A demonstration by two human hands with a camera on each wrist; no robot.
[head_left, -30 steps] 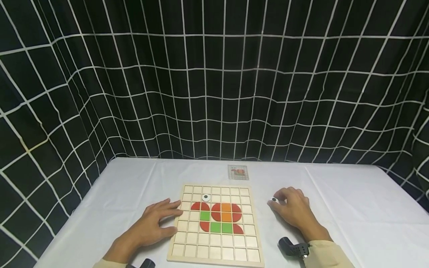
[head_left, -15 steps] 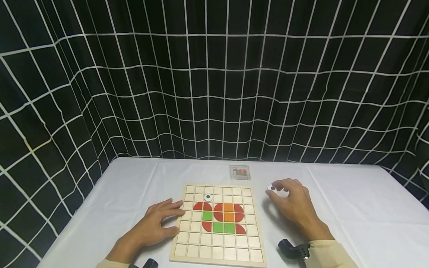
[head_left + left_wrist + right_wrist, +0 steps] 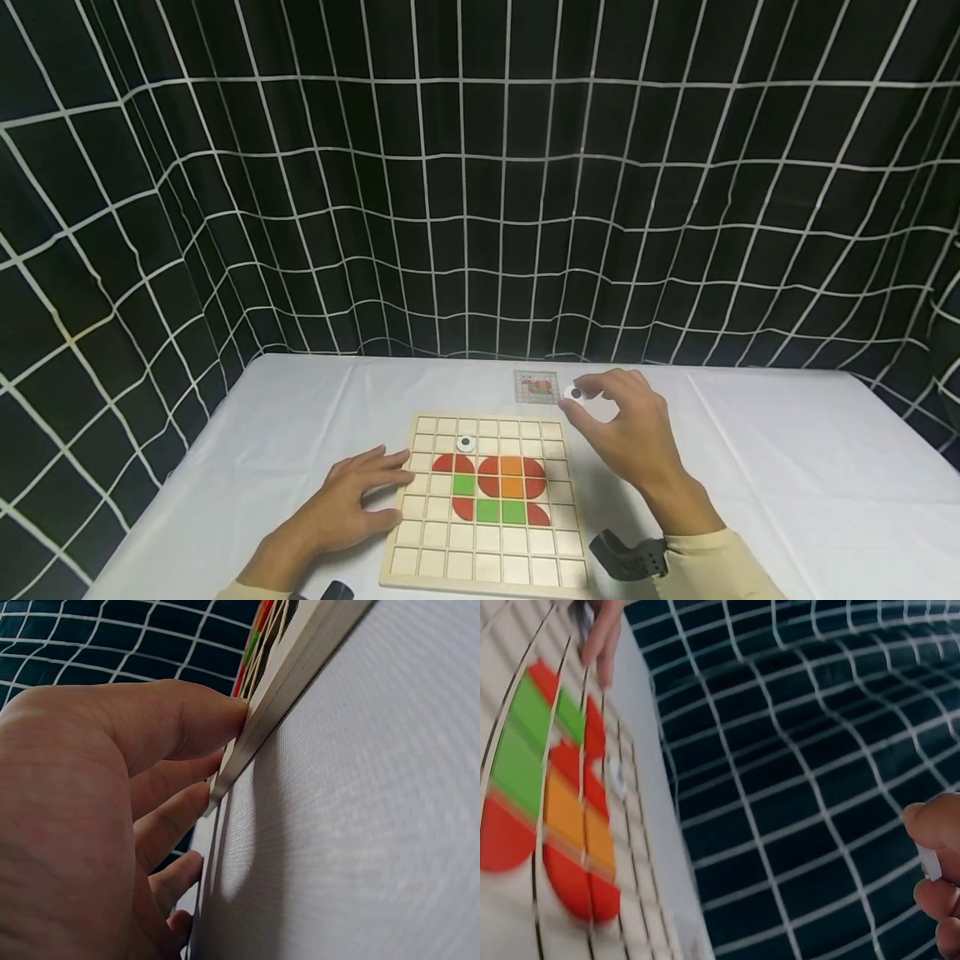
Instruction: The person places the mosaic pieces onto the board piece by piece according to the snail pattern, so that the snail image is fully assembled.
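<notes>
My right hand (image 3: 628, 425) pinches a round white eye piece (image 3: 575, 393) with a black dot between thumb and fingers, raised over the table beside the small picture card (image 3: 536, 387). In the right wrist view only the white edge of that eye piece (image 3: 929, 861) shows between the fingertips. With its fingers spread, my left hand (image 3: 341, 504) touches the left edge of the wooden grid board (image 3: 420, 560). On the board lie red rounded pieces (image 3: 487, 475), orange squares (image 3: 512, 486) and green squares (image 3: 488, 511). Another eye piece (image 3: 466, 443) sits in an upper cell.
A white cloth covers the table (image 3: 750, 458). Behind it hangs a dark curtain (image 3: 480, 192) with a white grid pattern. The picture card lies flat beyond the board's far edge, showing a small coloured figure on a grid.
My right hand has lifted the eye piece from the table on the right and carried it left and away from me, towards the card. The left hand has stayed at the board's edge.
</notes>
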